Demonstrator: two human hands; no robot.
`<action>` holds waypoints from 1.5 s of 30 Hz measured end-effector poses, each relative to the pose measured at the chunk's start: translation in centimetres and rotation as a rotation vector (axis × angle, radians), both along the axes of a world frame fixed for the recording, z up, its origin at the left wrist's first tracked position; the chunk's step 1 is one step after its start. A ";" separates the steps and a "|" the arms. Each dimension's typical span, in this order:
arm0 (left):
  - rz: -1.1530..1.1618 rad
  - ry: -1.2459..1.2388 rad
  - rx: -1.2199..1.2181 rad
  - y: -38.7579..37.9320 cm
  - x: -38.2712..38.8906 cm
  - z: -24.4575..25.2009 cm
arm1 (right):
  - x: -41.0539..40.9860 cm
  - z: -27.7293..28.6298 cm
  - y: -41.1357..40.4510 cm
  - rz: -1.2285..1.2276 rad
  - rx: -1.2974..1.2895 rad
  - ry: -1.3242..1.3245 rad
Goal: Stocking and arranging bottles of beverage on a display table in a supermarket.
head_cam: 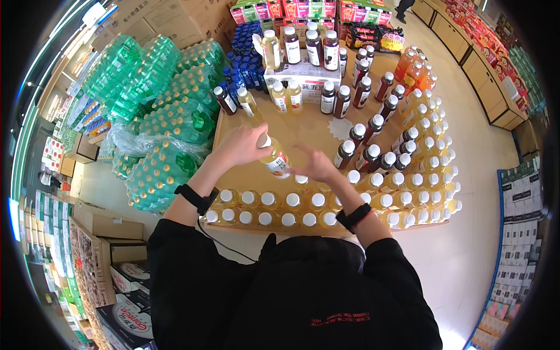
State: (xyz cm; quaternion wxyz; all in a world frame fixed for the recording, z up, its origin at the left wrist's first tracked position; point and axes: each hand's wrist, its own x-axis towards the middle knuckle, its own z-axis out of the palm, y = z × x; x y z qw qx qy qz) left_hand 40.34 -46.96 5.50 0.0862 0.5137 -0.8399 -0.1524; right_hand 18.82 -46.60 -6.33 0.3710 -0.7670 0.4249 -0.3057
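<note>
My left hand (243,144) grips the white cap end of a yellow juice bottle (276,162), which hangs tilted above the display table (245,175). Just right of it, my right hand (313,164) has its fingers spread near the bottle's lower end; whether a fingertip touches it I cannot tell. Below both hands, rows of yellow bottles with white caps (292,200) line the near edge. Dark-red juice bottles (345,154) stand to the right. Beyond my hands are another yellow bottle (247,103) and a dark bottle (225,100).
Green shrink-wrapped bottle packs (162,175) are stacked against the table's left side. A white carton (304,74) with bottles on top stands at the back, near blue bottles (249,70). Orange bottles (413,72) stand back right. Another person's leg (403,8) shows in the far aisle.
</note>
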 end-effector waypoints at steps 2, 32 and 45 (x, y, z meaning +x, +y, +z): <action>0.042 -0.092 0.006 -0.3 0.7 -2.2 | -2.6 -0.7 -0.2 -0.090 -0.033 0.106; -0.112 0.074 0.307 1.3 0.7 -19.7 | 2.2 -12.6 -0.5 0.212 -0.177 0.592; 0.007 -0.167 0.157 2.2 -3.3 -19.4 | -0.4 -10.7 0.4 0.206 -0.195 0.595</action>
